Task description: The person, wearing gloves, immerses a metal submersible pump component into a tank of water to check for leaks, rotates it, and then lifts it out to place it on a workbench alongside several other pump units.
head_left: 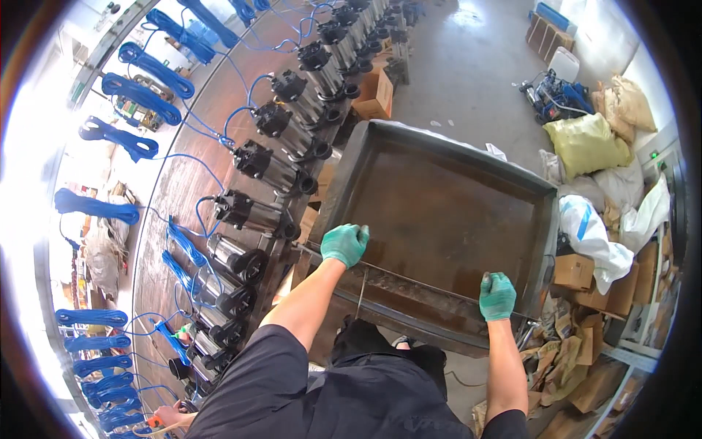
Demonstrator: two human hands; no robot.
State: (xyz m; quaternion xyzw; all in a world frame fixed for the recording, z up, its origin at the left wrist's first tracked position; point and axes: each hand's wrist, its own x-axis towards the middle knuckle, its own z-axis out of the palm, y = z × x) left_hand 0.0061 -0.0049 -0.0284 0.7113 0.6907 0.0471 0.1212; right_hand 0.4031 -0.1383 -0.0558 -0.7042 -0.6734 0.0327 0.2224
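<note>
Head view shows two hands in green gloves, both above the near part of a dark, rectangular tank [475,162], which takes the middle and the right of the centre. The left hand [345,245] is near the centre of the frame, and its fingers are curled closely into a fist around a thin rod [420,281]. The right hand [497,296] is right of centre and a little lower; its fingers are also folded in, and the same rod passes at its palm side. The rod lies slanting, from left of the left fist down to the lower right, past the right fist, so its long middle piece is bare between the two hands and a short end comes out beyond each of them. How tightly the fingers press, I cannot tell. Brownish liquid [439,212] is inside the tank, beyond the hands toward the top of the frame. To the left of the tank, a row of steel and black pumps [274,164] stands along a brown bench [175,183], with blue cables [140,97] in bundles at the far left. At the lower left corner, another person's hand [172,415] is near the bench. A yellow-green sack [589,143] rests at the upper right.
</note>
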